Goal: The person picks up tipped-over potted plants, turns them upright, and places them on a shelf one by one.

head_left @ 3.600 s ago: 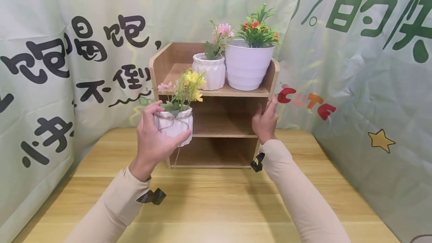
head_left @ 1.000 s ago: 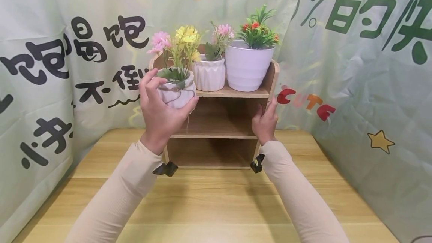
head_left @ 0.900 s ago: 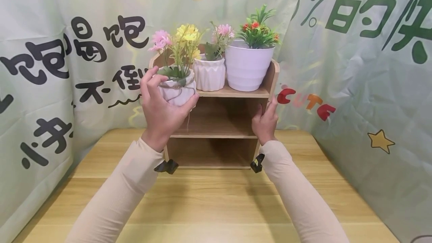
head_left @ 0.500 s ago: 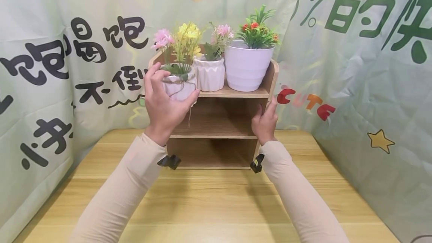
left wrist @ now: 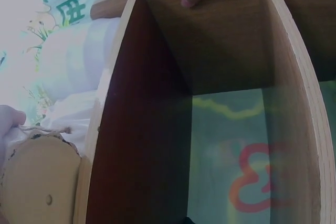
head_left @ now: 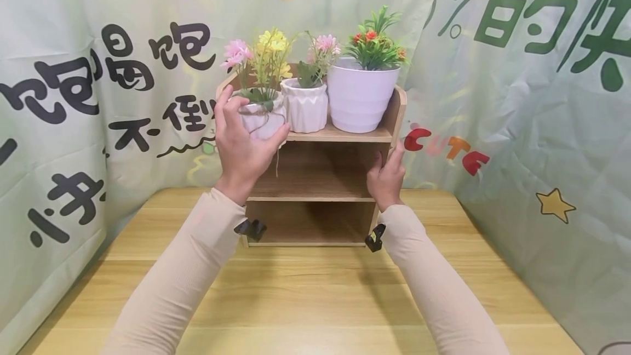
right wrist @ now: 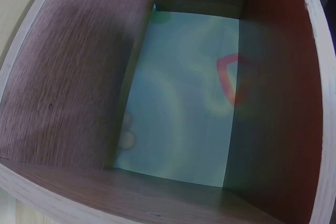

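My left hand [head_left: 242,149] holds a small white flowerpot [head_left: 265,123] with string tied round it and pink and yellow artificial flowers [head_left: 271,51]. The pot is upright at the left front edge of the top board of a wooden shelf unit [head_left: 315,171]. In the left wrist view its round underside [left wrist: 39,182] shows beside the board's front edge. My right hand [head_left: 386,178] grips the unit's right side panel. To the right of the held pot stand a white ribbed pot [head_left: 308,106] with pink flowers and a larger white pot [head_left: 363,97] with red-flowered greenery.
The unit stands on a wood-grain table [head_left: 305,300]. Two lower compartments are under the top board, and the right wrist view looks into one of them [right wrist: 178,98]. Printed cloth [head_left: 522,125] hangs behind and on both sides.
From lower in front of the unit, my left hand has raised the flowerpot to the top board. Over the last second it rose slightly and shifted right. My right hand stays on the panel.
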The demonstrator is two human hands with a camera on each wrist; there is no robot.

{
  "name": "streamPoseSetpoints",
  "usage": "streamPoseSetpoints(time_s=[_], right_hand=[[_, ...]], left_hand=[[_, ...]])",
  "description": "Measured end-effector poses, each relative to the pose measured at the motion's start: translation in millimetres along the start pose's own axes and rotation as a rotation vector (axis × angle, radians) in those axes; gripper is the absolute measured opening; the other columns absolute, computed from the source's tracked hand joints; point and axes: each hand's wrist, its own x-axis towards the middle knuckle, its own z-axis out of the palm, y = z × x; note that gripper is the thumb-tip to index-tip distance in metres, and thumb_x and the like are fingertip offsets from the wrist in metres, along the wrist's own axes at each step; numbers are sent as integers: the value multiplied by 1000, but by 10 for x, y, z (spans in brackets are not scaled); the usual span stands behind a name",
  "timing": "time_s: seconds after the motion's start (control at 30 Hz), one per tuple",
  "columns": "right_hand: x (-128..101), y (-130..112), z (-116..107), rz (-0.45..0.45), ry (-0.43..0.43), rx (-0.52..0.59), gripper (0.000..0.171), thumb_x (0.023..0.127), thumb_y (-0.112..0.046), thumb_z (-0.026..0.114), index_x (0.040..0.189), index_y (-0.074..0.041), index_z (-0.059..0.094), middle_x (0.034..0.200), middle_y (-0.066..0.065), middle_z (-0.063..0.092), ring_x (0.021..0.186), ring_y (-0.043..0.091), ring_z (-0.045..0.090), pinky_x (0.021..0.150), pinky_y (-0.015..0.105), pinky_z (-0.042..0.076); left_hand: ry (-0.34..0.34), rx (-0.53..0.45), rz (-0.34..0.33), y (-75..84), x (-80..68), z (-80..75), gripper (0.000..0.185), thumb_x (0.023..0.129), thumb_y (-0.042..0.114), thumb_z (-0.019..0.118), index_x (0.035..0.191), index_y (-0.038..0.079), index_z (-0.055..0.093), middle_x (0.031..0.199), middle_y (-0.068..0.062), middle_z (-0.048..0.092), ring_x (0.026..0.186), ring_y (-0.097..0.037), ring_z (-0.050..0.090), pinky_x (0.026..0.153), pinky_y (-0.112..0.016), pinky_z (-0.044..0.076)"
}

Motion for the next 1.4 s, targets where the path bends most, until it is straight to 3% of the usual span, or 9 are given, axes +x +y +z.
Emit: streamPoseSetpoints(time_s=[0.2, 0.67, 0.97, 1.13, 1.4], right_hand=[[-2, 4, 10, -6, 0, 5, 47, 97, -6, 50, 139, 1, 31, 123, 30, 57, 108, 46, 59, 94, 54, 46], [0, -7, 8, -18, 12, 8, 47, 97, -7, 50, 139, 1, 32, 120, 31, 58, 106, 47, 59, 91, 55, 47], [3, 1, 10, -14, 21, 11, 48, 96, -6, 51, 139, 1, 33, 120, 31, 58, 107, 46, 59, 92, 54, 47], [3, 4, 13, -14, 18, 11, 47, 96, -6, 51, 139, 1, 32, 121, 31, 57, 108, 46, 59, 93, 54, 47], [0, -4, 9, -17, 17, 16, 46, 96, -6, 50, 138, 1, 32, 120, 31, 58, 106, 46, 59, 93, 55, 47]], left_hand=[[-1, -18, -10, -38, 8, 48, 71, 63, 23, 90, 112, 7, 40, 136, -24, 44, 131, -26, 41, 105, -34, 38], [11, -30, 37, -116, 45, 147, 68, 64, 19, 90, 111, 1, 44, 130, -23, 45, 130, -24, 40, 108, -32, 34], [-24, 97, 179, -193, 45, 172, 61, 72, 19, 86, 114, 4, 45, 133, -21, 46, 134, -39, 34, 117, -44, 15], [-41, 147, 249, -219, 39, 177, 53, 77, 21, 83, 114, 7, 47, 136, -20, 46, 135, -43, 32, 116, -48, 14], [-115, 142, 267, -280, 44, 186, 47, 83, 22, 77, 121, 6, 53, 144, -19, 43, 141, -43, 22, 117, -50, 10]])
